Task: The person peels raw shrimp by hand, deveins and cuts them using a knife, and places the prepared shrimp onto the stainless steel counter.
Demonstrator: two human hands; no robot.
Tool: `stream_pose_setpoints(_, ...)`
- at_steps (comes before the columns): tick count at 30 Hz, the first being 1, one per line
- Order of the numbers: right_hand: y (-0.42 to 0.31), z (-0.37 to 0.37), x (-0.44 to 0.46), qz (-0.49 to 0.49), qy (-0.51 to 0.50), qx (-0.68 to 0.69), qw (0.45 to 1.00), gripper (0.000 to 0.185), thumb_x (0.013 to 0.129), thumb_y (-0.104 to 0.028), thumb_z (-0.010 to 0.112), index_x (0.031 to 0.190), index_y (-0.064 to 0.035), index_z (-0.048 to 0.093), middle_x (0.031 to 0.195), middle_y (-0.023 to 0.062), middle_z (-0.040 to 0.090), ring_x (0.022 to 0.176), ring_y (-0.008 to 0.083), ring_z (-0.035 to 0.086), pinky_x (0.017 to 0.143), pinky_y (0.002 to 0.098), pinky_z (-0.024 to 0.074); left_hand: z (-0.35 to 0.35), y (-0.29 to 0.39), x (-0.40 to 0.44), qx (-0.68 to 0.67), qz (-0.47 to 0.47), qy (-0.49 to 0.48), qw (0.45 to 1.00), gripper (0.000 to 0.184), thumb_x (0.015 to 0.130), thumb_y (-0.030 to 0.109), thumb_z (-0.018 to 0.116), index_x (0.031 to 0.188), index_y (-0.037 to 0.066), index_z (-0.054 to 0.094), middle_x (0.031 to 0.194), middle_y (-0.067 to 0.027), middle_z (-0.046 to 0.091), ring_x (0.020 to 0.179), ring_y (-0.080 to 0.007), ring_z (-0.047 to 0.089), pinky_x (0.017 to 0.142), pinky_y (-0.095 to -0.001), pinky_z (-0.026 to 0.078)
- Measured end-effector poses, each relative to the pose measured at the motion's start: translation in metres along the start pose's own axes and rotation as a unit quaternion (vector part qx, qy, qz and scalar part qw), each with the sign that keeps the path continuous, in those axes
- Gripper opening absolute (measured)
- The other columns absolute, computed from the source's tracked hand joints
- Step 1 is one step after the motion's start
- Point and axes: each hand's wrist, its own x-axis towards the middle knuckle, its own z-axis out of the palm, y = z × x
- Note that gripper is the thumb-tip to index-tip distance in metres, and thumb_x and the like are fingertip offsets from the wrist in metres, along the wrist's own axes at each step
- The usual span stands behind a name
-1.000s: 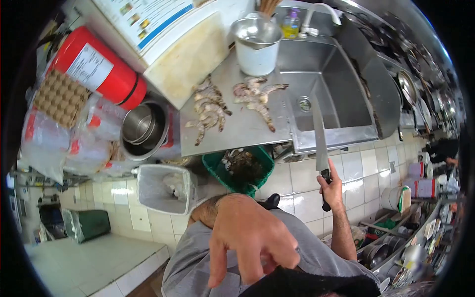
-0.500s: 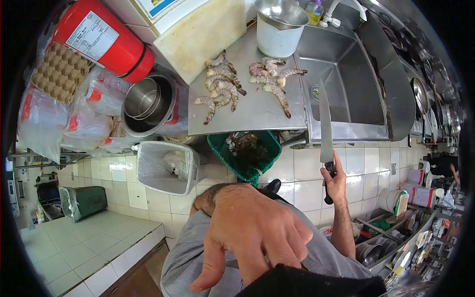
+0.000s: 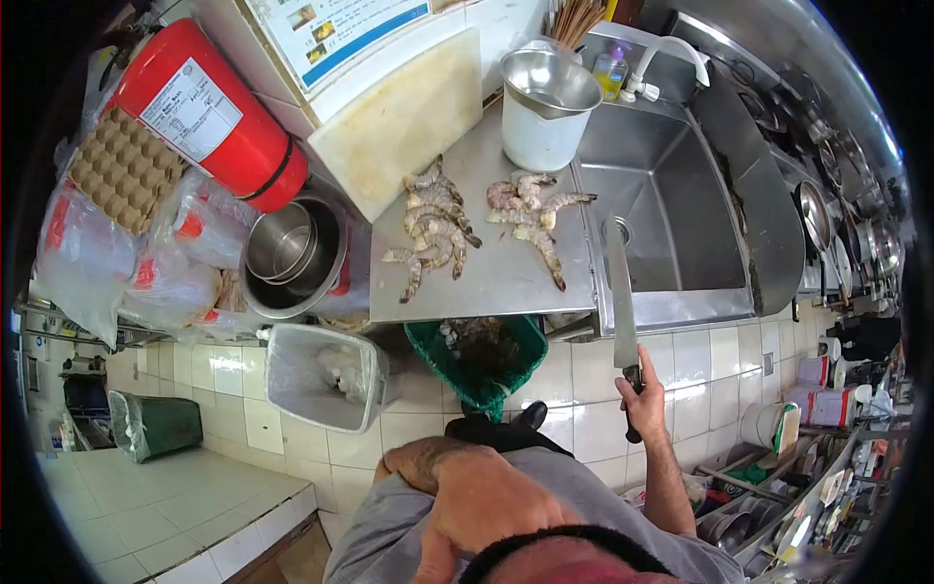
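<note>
My right hand [image 3: 644, 404] holds a large knife [image 3: 621, 302] by its black handle, with the blade pointing up over the sink's front edge. My left hand [image 3: 491, 501] is raised close to the camera at the bottom; its fingers are mostly hidden behind a dark band. Two groups of shrimp lie on the steel counter [image 3: 486, 282]: the left group [image 3: 433, 219] near the cutting board, the right group [image 3: 530, 214] below a white bucket [image 3: 545, 141]. A steel bowl [image 3: 552, 83] sits on top of the bucket.
A steel sink [image 3: 671, 204] adjoins the counter on the right. Beneath the counter are a green bin [image 3: 477, 375] and a white bin [image 3: 326, 380]. The cutting board [image 3: 399, 127] leans on the wall. A red container [image 3: 209, 112] and nested pots [image 3: 292, 248] are at left.
The view has shifted, and the counter now appears lower than half a second ago. My left hand has moved down and closer to the camera, its fingers now hidden. The knife remains in my right hand.
</note>
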Motion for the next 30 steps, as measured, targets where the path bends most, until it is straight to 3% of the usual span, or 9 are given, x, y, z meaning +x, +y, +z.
stream_pose_setpoints(2, -0.002, 0.003, 0.001, -0.007, 0.004, -0.007, 1.000, 0.068, 0.085, 0.001, 0.064, 0.146, -0.0089, 0.034, 0.072, 0.0008, 0.056, 0.052, 0.0070, 0.047, 0.046, 0.0248, 0.0432, 0.020, -0.009, -0.012, -0.029, -0.033, 0.063, 0.997, 0.055, 0.089, 0.054, 0.052, 0.063, 0.007, 0.036, 0.068, -0.0101, 0.040, 0.063, -0.0307, 0.043, 0.061, -0.0403, 0.032)
stream_pose_setpoints(4, -0.003, 0.005, 0.006, 0.008, 0.003, -0.004, 1.000, 0.069, 0.085, -0.001, 0.064, 0.146, -0.0099, 0.034, 0.074, 0.0011, 0.056, 0.053, 0.0072, 0.047, 0.047, 0.0244, 0.0436, -0.003, 0.002, -0.003, 0.072, 0.053, 0.005, 0.996, 0.066, 0.085, 0.067, 0.051, 0.063, 0.007, 0.035, 0.069, -0.0086, 0.040, 0.062, -0.0298, 0.042, 0.059, -0.0394, 0.031)
stream_pose_setpoints(5, 0.002, 0.006, 0.008, 0.005, 0.009, -0.009, 1.000, 0.069, 0.085, -0.001, 0.064, 0.146, -0.0106, 0.034, 0.075, 0.0014, 0.057, 0.053, 0.0074, 0.047, 0.047, 0.0240, 0.0435, 0.000, -0.001, -0.009, 0.062, 0.060, 0.037, 0.996, 0.066, 0.085, 0.067, 0.051, 0.063, 0.007, 0.035, 0.069, -0.0086, 0.040, 0.062, -0.0298, 0.042, 0.059, -0.0394, 0.031)
stream_pose_setpoints(7, -0.005, 0.008, 0.015, 0.019, 0.011, -0.020, 1.000, 0.069, 0.085, -0.003, 0.064, 0.146, -0.0113, 0.033, 0.072, 0.0005, 0.055, 0.053, 0.0075, 0.047, 0.048, 0.0242, 0.0438, -0.003, -0.007, -0.025, 0.094, 0.062, 0.041, 0.993, 0.070, 0.073, 0.080, 0.053, 0.074, 0.010, 0.050, 0.077, -0.0049, 0.046, 0.063, -0.0256, 0.046, 0.055, -0.0373, 0.029)
stream_pose_setpoints(10, -0.002, 0.009, 0.023, -0.001, 0.009, -0.014, 1.000, 0.069, 0.086, 0.000, 0.062, 0.147, -0.0073, 0.031, 0.071, -0.0012, 0.054, 0.054, 0.0065, 0.048, 0.048, 0.0229, 0.0423, -0.006, -0.007, -0.065, 0.080, 0.026, 0.077, 0.994, 0.070, 0.075, 0.079, 0.052, 0.076, 0.009, 0.049, 0.077, -0.0048, 0.045, 0.063, -0.0255, 0.047, 0.056, -0.0367, 0.030)
stream_pose_setpoints(14, 0.009, 0.007, 0.032, -0.013, 0.008, -0.002, 1.000, 0.071, 0.086, 0.002, 0.063, 0.147, -0.0066, 0.029, 0.073, -0.0015, 0.054, 0.056, 0.0056, 0.049, 0.049, 0.0210, 0.0423, 0.005, 0.005, -0.127, 0.113, -0.012, 0.213, 0.970, 0.063, 0.081, 0.072, 0.054, 0.080, 0.008, 0.052, 0.084, -0.0062, 0.051, 0.063, -0.0233, 0.049, 0.055, -0.0356, 0.032)
stream_pose_setpoints(21, 0.020, 0.009, 0.038, -0.037, 0.027, -0.005, 0.999, 0.069, 0.087, 0.002, 0.063, 0.147, -0.0052, 0.028, 0.080, 0.0015, 0.056, 0.060, 0.0062, 0.050, 0.050, 0.0211, 0.0439, 0.018, 0.034, -0.176, 0.193, 0.029, 0.415, 0.889, 0.046, 0.081, 0.053, 0.070, 0.085, 0.009, 0.059, 0.082, -0.0059, 0.058, 0.064, -0.0183, 0.051, 0.056, -0.0339, 0.033)
stream_pose_setpoints(25, 0.018, 0.008, 0.040, -0.029, 0.031, -0.014, 0.999, 0.069, 0.087, 0.003, 0.063, 0.146, -0.0039, 0.028, 0.082, 0.0024, 0.056, 0.060, 0.0069, 0.051, 0.051, 0.0216, 0.0441, 0.005, 0.028, -0.180, 0.193, 0.044, 0.431, 0.880, 0.037, 0.079, 0.043, 0.075, 0.084, 0.010, 0.058, 0.084, -0.0058, 0.058, 0.064, -0.0182, 0.050, 0.057, -0.0334, 0.033)
stream_pose_setpoints(30, 0.015, 0.008, 0.042, -0.011, 0.038, 0.016, 0.999, 0.069, 0.087, 0.002, 0.063, 0.146, -0.0036, 0.028, 0.081, 0.0022, 0.056, 0.060, 0.0070, 0.050, 0.051, 0.0220, 0.0441, -0.018, -0.006, -0.155, 0.071, -0.007, 0.377, 0.923, 0.017, 0.075, 0.017, 0.073, 0.082, 0.011, 0.058, 0.083, -0.0053, 0.056, 0.066, -0.0198, 0.049, 0.059, -0.0333, 0.035)
